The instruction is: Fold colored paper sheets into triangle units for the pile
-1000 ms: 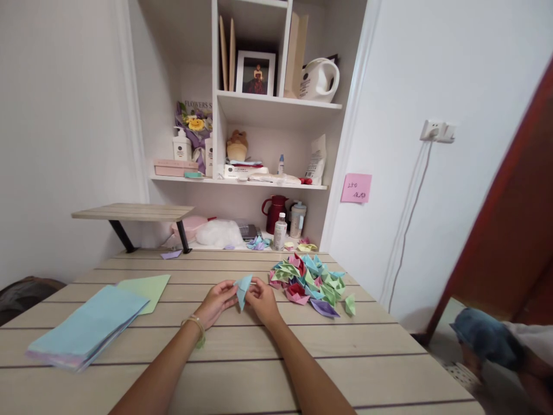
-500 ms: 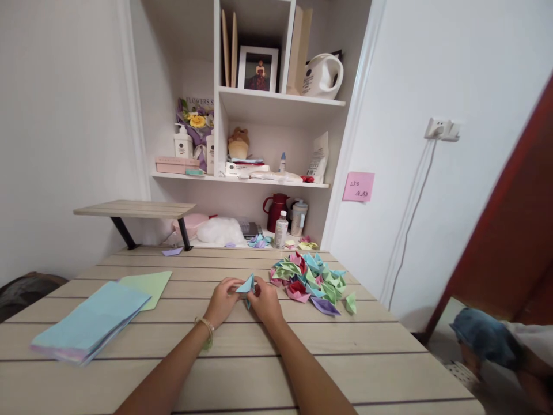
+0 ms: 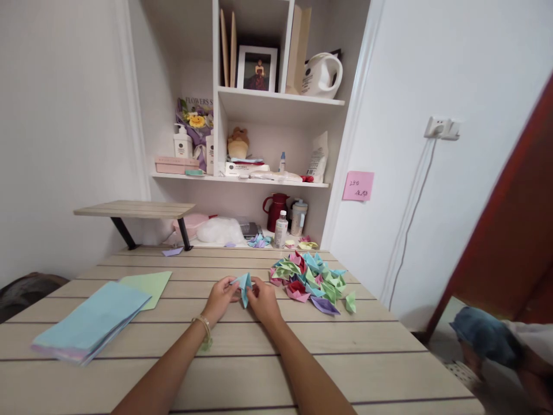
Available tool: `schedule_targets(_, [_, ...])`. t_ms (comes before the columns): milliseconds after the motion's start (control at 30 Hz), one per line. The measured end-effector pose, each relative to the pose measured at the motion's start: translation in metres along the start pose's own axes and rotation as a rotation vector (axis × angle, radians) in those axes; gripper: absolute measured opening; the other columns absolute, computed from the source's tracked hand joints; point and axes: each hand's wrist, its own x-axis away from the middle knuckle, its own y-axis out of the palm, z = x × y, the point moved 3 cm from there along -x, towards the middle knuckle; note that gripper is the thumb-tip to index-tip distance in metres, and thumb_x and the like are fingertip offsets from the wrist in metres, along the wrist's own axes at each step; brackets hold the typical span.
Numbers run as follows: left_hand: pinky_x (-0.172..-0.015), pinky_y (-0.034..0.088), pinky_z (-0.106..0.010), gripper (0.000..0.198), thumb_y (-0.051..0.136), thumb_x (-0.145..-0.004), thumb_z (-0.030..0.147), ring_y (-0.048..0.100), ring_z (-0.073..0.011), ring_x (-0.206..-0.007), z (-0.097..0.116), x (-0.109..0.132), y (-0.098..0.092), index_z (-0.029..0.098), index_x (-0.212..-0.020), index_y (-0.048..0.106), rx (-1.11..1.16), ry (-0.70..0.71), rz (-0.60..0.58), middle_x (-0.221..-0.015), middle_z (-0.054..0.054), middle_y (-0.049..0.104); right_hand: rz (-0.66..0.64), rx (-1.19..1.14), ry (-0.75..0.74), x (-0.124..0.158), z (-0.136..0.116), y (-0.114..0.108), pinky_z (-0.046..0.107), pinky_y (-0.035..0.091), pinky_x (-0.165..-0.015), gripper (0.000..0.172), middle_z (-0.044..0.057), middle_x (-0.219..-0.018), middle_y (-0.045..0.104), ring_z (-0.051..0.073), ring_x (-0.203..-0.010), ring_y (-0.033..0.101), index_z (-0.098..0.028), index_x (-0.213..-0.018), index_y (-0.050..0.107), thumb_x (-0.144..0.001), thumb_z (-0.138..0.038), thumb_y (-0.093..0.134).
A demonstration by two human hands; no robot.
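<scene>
Both of my hands meet over the middle of the wooden table [image 3: 242,369], pinching a small folded light-blue paper piece [image 3: 244,284] between them. My left hand [image 3: 220,298] grips its left side with closed fingers; a bracelet sits on that wrist. My right hand [image 3: 264,300] grips its right side, fingers curled. Just right of my right hand lies a heap of several folded paper pieces [image 3: 311,278] in pink, green, blue and purple.
A stack of flat coloured sheets [image 3: 90,323] with a blue top lies at the left, over a green sheet [image 3: 149,284]. A small raised shelf [image 3: 133,209] stands at the back left, white shelving with bottles, a red jug and a kettle behind. A person crouches at lower right [image 3: 488,340].
The blue folded piece has been turned between my fingers, from a downward point to lying flatter and then upright again. My hands stayed in the same spot.
</scene>
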Motion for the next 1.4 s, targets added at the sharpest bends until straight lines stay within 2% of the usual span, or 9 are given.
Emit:
schedule_targets(200, [-0.050, 0.046, -0.022, 0.031, 0.067, -0.060, 0.034, 0.058, -0.0132, -0.060, -0.002, -0.002, -0.004, 0.018, -0.082, 0.051, 0.037, 0.046, 0.064, -0.069, 0.000, 0.059, -0.009, 0.031, -0.032, 0.001, -0.005, -0.001, 0.018, 0.036, -0.052, 0.027, 0.001, -0.059, 0.061, 0.012, -0.050, 0.052, -0.018, -0.095, 0.061, -0.073, -0.016, 0.046])
schedule_targets(367, [-0.060, 0.046, -0.024, 0.018, 0.068, -0.057, 0.028, 0.055, -0.0178, -0.077, 0.014, 0.005, 0.001, 0.018, -0.071, 0.061, -0.154, 0.245, 0.080, -0.082, -0.006, 0.058, -0.031, 0.173, -0.005, 0.002, -0.005, -0.002, 0.019, 0.036, -0.056, 0.028, 0.003, -0.068, 0.065, 0.014, -0.058, 0.056, -0.020, -0.097, 0.061, -0.072, -0.015, 0.047])
schedule_targets(467, [-0.062, 0.044, -0.026, 0.018, 0.068, -0.057, 0.030, 0.054, -0.0189, -0.076, 0.020, 0.010, 0.004, 0.019, -0.072, 0.065, -0.260, 0.309, 0.089, -0.085, -0.007, 0.059, -0.051, 0.230, 0.002, 0.002, -0.007, -0.003, 0.019, 0.036, -0.058, 0.029, 0.004, -0.074, 0.066, 0.015, -0.064, 0.058, -0.020, -0.100, 0.059, -0.074, -0.015, 0.047])
schedule_targets(633, [-0.058, 0.041, -0.024, 0.019, 0.064, -0.062, 0.034, 0.055, -0.0163, -0.058, 0.019, 0.014, 0.006, 0.018, -0.072, 0.065, -0.411, 0.269, 0.045, -0.063, -0.003, 0.063, -0.082, 0.280, -0.018, 0.003, -0.013, -0.003, 0.020, 0.036, -0.060, 0.030, 0.006, -0.078, 0.067, 0.016, -0.069, 0.059, -0.022, -0.103, 0.058, -0.075, -0.017, 0.048])
schedule_targets(900, [-0.058, 0.040, -0.024, 0.022, 0.052, -0.071, 0.036, 0.059, -0.0192, -0.061, 0.019, 0.014, 0.006, 0.019, -0.069, 0.065, -0.400, 0.172, 0.001, -0.062, -0.004, 0.066, -0.054, 0.239, -0.015, 0.004, -0.013, -0.004, 0.021, 0.038, -0.064, 0.034, 0.005, -0.080, 0.067, 0.015, -0.070, 0.060, -0.022, -0.107, 0.057, -0.075, -0.017, 0.049])
schedule_targets(1133, [-0.059, 0.036, -0.025, 0.020, 0.051, -0.072, 0.031, 0.055, -0.0184, -0.059, 0.022, 0.013, 0.003, 0.021, -0.058, 0.061, -0.534, 0.258, 0.025, -0.058, -0.005, 0.062, -0.083, 0.208, -0.058, 0.003, -0.017, -0.004, 0.020, 0.039, -0.065, 0.033, 0.004, -0.080, 0.067, 0.015, -0.071, 0.060, -0.023, -0.105, 0.059, -0.075, -0.016, 0.048])
schedule_targets(1267, [-0.057, 0.035, -0.025, 0.015, 0.052, -0.072, 0.032, 0.054, -0.0179, -0.055, 0.017, 0.010, 0.000, 0.021, -0.069, 0.062, -0.571, 0.292, 0.060, -0.058, -0.004, 0.061, -0.084, 0.186, -0.066, 0.004, -0.019, -0.003, 0.021, 0.040, -0.068, 0.033, 0.005, -0.083, 0.067, 0.016, -0.075, 0.060, -0.023, -0.105, 0.060, -0.075, -0.015, 0.048])
schedule_targets(1400, [-0.059, 0.036, -0.024, 0.016, 0.053, -0.072, 0.032, 0.055, -0.0182, -0.058, 0.017, 0.010, 0.001, 0.022, -0.081, 0.063, -0.500, 0.307, 0.060, -0.063, -0.004, 0.063, -0.057, 0.096, -0.025, 0.004, -0.017, -0.002, 0.021, 0.042, -0.065, 0.033, 0.005, -0.079, 0.067, 0.015, -0.066, 0.060, -0.022, -0.104, 0.060, -0.075, -0.016, 0.048])
